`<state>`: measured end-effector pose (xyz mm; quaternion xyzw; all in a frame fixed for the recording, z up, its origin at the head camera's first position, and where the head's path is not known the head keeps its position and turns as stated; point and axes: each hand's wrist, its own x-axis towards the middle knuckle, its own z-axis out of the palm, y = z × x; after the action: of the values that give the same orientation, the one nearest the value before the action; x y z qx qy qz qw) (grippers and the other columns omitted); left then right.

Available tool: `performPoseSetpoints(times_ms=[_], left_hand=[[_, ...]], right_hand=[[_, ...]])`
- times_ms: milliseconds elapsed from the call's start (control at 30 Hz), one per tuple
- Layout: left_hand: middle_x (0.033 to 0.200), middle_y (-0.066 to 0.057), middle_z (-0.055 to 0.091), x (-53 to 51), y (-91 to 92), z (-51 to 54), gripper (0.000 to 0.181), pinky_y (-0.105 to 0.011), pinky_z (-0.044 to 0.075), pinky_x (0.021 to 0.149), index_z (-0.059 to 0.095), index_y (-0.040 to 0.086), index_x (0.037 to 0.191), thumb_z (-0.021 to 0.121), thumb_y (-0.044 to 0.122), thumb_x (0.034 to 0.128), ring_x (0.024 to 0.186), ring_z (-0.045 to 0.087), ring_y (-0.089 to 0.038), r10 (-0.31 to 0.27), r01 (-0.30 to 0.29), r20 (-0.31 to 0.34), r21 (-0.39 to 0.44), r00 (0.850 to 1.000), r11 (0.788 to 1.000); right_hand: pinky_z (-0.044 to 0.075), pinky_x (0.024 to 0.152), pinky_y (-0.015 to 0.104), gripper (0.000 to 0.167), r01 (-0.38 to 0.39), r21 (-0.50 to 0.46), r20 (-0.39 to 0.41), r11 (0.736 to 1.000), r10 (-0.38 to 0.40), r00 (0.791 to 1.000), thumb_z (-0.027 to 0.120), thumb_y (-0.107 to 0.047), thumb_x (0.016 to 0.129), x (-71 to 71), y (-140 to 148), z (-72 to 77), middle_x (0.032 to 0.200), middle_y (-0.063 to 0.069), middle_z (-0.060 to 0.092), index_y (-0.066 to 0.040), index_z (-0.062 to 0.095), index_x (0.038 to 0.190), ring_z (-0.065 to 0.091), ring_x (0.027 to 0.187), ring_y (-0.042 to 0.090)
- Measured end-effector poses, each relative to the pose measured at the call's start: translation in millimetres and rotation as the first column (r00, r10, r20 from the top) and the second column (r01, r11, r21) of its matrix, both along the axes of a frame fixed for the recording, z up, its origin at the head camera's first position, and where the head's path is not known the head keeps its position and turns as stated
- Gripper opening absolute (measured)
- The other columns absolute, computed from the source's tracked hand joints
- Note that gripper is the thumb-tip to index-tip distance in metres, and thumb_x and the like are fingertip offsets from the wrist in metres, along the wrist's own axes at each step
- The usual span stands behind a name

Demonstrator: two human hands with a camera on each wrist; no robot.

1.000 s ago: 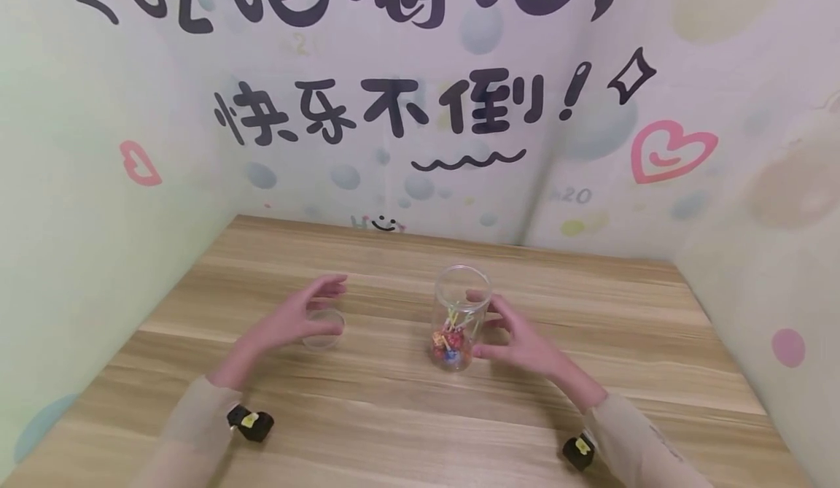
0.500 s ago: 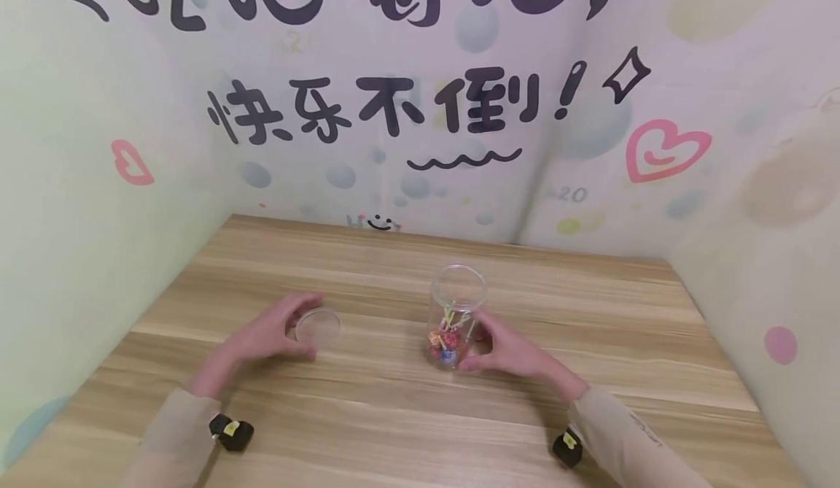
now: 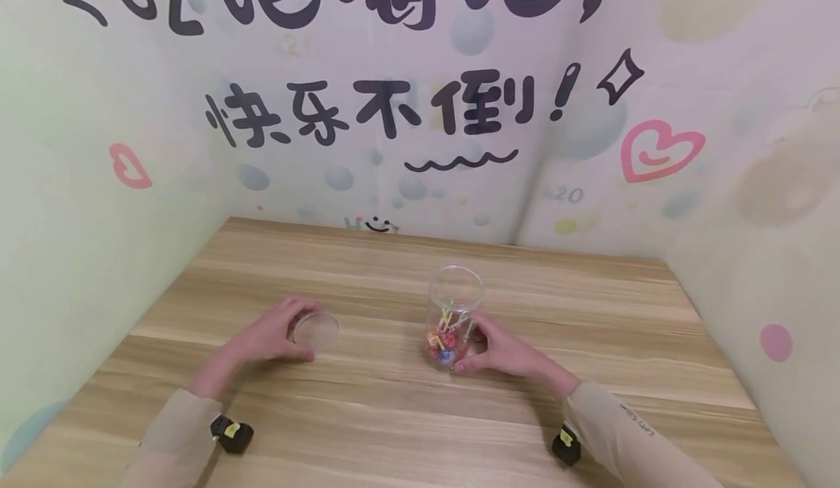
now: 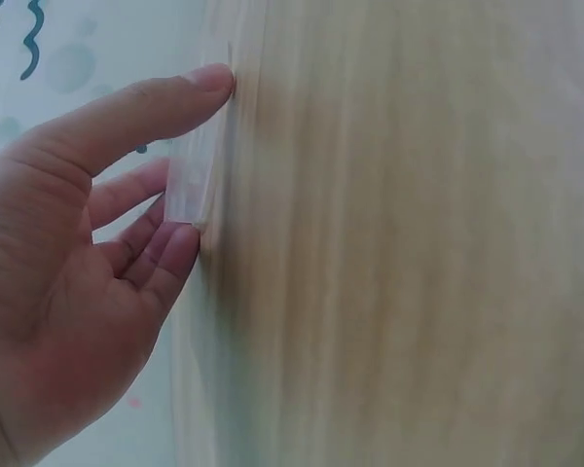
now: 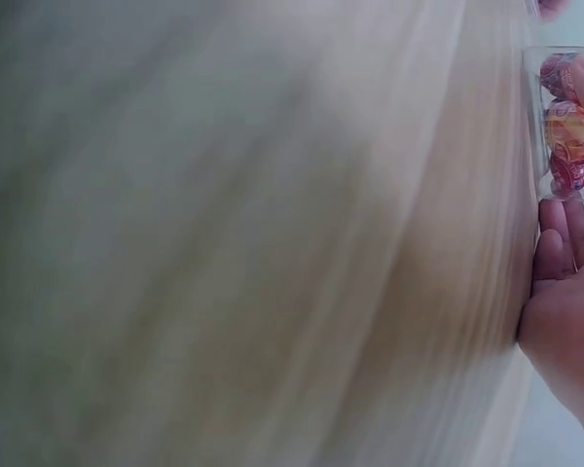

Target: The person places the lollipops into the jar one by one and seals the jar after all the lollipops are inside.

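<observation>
A clear round lid point(image 3: 318, 332) lies flat on the wooden table. My left hand point(image 3: 265, 338) holds it by the edge, thumb on the near side and fingers on the far side; the left wrist view shows the lid point(image 4: 189, 185) between thumb and fingers. To its right stands an upright clear jar point(image 3: 435, 316) with an uncovered top. Several wrapped lollipops point(image 3: 446, 340) sit inside, sticks up. My right hand point(image 3: 505, 349) grips the jar's lower right side. In the right wrist view that hand point(image 5: 574, 321) is partly cut off, beside the colourful wrappers point(image 5: 570, 126).
The wooden table point(image 3: 394, 430) reaches back to a printed wall point(image 3: 367, 160) with black lettering, and pale walls flank it on the left and right. A black wrist camera point(image 3: 232, 435) sits at the left cuff, another black camera point(image 3: 566, 446) at the right cuff.
My left hand has come down and drawn back around the lid, which it now holds. My right hand has closed in on the jar from the right and grips it lower down.
</observation>
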<state>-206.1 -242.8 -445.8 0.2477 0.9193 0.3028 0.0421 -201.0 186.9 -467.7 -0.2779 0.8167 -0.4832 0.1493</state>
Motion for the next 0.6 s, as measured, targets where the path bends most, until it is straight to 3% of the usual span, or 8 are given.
performPoseSetpoints(times_ms=[200,367,600], left_hand=[[0.123,-0.022,0.052,-3.4,5.7,7.3,0.079,-0.052,0.052,0.093,0.050,-0.004,0.129,0.089,0.022,0.0651,0.110,0.054,-0.034,0.022,-0.022,0.025,0.020,0.999,1.000],[0.125,-0.023,0.052,-10.0,9.4,15.6,0.076,-0.046,0.052,0.091,0.048,-0.003,0.130,0.087,0.019,0.0683,0.111,0.055,-0.034,0.023,-0.024,0.028,0.020,0.999,1.000],[0.127,-0.022,0.054,-17.5,18.8,32.1,0.074,-0.026,0.049,0.077,0.046,0.001,0.136,0.085,0.016,0.0739,0.104,0.054,-0.031,-0.009,-0.006,0.115,0.130,0.993,0.992]], right_hand=[[0.040,0.112,0.049,0.087,0.006,0.007,-0.001,1.000,-0.006,1.000,0.085,-0.024,0.076,0.9,0,0.4,0.143,0.010,0.052,-0.019,0.038,0.149,0.050,0.131,0.029],[0.041,0.110,0.048,0.084,0.011,0.000,0.002,1.000,-0.011,1.000,0.085,-0.023,0.076,1.0,0,-0.3,0.140,0.010,0.054,-0.016,0.041,0.146,0.053,0.127,0.029],[0.040,0.110,0.045,0.081,0.011,0.000,0.003,1.000,-0.011,1.000,0.085,-0.023,0.076,1.4,0,-0.7,0.139,0.010,0.055,-0.016,0.043,0.145,0.053,0.127,0.029]])
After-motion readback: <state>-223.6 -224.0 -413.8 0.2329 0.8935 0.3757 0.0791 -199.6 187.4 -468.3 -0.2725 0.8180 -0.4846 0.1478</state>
